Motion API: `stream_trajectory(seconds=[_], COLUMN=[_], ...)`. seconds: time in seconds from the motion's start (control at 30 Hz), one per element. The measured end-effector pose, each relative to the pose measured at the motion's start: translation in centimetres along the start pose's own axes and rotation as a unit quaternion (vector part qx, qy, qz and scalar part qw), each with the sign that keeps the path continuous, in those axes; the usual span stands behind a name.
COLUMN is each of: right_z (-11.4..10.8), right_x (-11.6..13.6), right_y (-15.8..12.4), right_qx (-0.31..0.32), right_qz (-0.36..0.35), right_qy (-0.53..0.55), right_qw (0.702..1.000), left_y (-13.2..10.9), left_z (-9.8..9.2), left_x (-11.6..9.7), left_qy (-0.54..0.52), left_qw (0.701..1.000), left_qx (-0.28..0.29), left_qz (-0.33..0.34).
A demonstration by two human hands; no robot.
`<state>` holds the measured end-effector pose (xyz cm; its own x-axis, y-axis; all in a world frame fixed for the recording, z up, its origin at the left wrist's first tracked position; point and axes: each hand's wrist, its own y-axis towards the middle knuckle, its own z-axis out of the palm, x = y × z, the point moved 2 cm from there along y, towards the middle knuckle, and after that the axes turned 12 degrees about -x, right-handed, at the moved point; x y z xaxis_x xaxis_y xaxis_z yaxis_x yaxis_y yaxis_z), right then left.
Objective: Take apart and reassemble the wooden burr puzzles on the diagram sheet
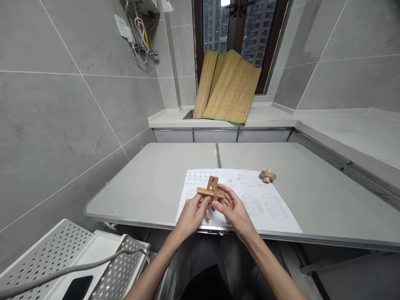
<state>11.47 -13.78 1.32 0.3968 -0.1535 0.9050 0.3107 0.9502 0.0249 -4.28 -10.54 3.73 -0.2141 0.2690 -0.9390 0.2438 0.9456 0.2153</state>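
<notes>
Between my two hands, above the printed sheet [265, 208], is a partly joined wooden interlocking puzzle [212, 187]. Its pieces cross one another, and the upright flat one carries a dark handwritten mark. My left hand [195, 211] grips it from the lower left, thumb and fingertips pressed to the wood. From the right, my right hand [233, 206] curls its fingers behind the pieces with the thumb in front. Part of the puzzle's underside is hidden by my fingers. A second wooden puzzle [268, 176], cross-shaped, rests at the sheet's upper right corner.
The pale folding table [140, 179] has a seam down its middle. Beyond it, a bamboo mat [233, 87] leans on the counter [175, 121] before the window. At lower left stand white perforated baskets [59, 246], with a grey hose [78, 266] and a black phone [78, 287].
</notes>
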Motion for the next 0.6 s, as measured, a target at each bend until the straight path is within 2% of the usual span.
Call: stream_trajectory(seconds=[0.13,0.27,0.47,0.6], right_z=[-0.2,-0.7,-1.3,-2.6], right_x=[0.1,0.2,0.5,1.1], right_y=[0.0,-0.1,-0.2,0.6], right_qx=[0.002,0.002,-0.019,-0.040], right_qz=[0.012,0.013,0.007,-0.018], right_qy=[-0.008,-0.005,0.004,-0.019], right_qw=[1.000,1.000,1.000,0.999], left_y=[-0.4,-0.5,-0.3,0.0], left_z=[0.1,0.1,0.8,1.3], left_x=[-0.9,-1.3,-1.4,-0.4], left_qy=[0.076,0.098,0.081,0.065], left_qw=[0.994,0.989,0.990,0.992], left_qx=[0.060,0.089,0.102,0.100], left_qz=[0.056,0.065,0.056,0.037])
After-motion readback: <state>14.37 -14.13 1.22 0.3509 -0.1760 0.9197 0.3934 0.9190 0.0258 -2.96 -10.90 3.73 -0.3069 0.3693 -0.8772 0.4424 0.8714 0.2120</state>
